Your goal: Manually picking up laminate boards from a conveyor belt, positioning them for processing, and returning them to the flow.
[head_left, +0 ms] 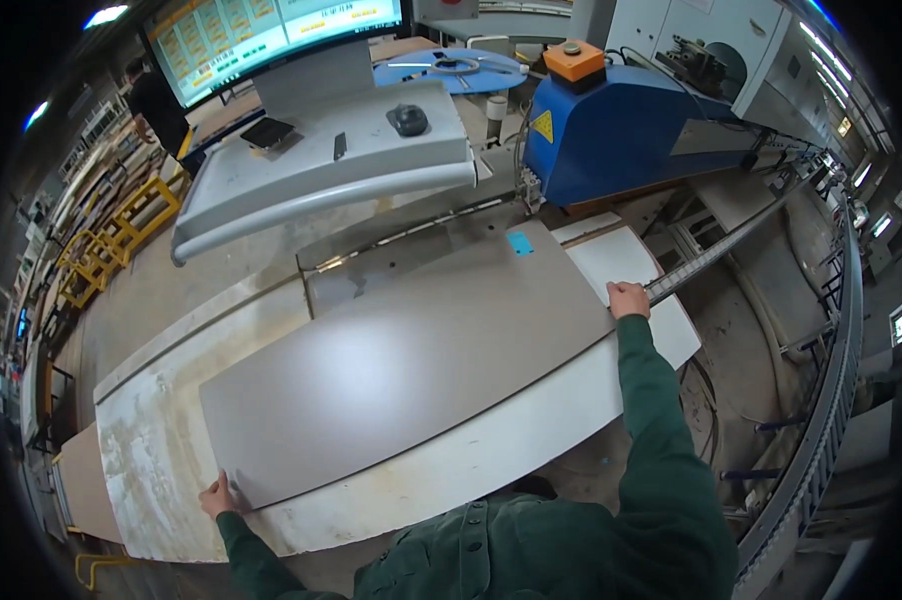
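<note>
A long, flat grey-brown panel (451, 360) with a smooth sheen lies on a white worktop (551, 440). A small bright blue sticker (520, 244) is on its far right part. My left hand (217, 497) grips the panel's near left corner, its fingers against the left end. At the right end, my right hand (628, 300) is closed on the panel's edge, near its right corner, with the arm stretched forward. The fingertips of the right hand are partly hidden.
Behind the panel stands a grey console (321, 160) with a mouse (407, 120) and a lit monitor (271, 40). A blue machine housing (611, 140) carries an orange box (575, 62). A long conveyor rail (821, 430) runs along the right. Another person (156, 110) stands far left.
</note>
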The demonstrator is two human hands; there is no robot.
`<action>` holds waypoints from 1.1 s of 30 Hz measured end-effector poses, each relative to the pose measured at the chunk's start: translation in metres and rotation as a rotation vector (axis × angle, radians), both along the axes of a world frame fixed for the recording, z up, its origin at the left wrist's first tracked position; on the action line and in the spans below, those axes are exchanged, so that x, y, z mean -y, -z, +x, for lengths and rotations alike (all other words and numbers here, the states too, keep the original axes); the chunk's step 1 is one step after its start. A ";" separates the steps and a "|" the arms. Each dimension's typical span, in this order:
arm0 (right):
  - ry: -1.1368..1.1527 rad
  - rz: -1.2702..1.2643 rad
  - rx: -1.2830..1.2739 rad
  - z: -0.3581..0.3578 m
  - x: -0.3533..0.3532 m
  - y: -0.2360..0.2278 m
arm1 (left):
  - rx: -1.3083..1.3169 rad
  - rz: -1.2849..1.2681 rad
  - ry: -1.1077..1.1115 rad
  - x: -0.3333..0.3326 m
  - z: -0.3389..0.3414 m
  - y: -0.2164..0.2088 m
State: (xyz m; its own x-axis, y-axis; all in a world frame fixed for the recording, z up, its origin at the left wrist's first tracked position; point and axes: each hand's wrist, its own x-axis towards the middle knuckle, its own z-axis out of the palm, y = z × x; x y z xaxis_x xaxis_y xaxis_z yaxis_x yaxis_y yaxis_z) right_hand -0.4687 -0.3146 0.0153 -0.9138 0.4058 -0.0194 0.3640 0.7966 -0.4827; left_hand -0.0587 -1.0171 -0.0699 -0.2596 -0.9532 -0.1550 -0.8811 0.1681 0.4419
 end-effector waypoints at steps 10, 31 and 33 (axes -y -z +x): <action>0.138 -1.025 -0.018 0.134 0.097 0.060 | -0.204 -0.290 0.373 -0.059 0.063 0.030; 0.064 -0.999 -0.133 0.137 0.128 0.076 | -0.375 -0.185 0.396 -0.040 0.073 0.053; 0.060 -0.989 -0.115 0.135 0.126 0.076 | -0.355 -0.207 0.407 -0.048 0.064 0.046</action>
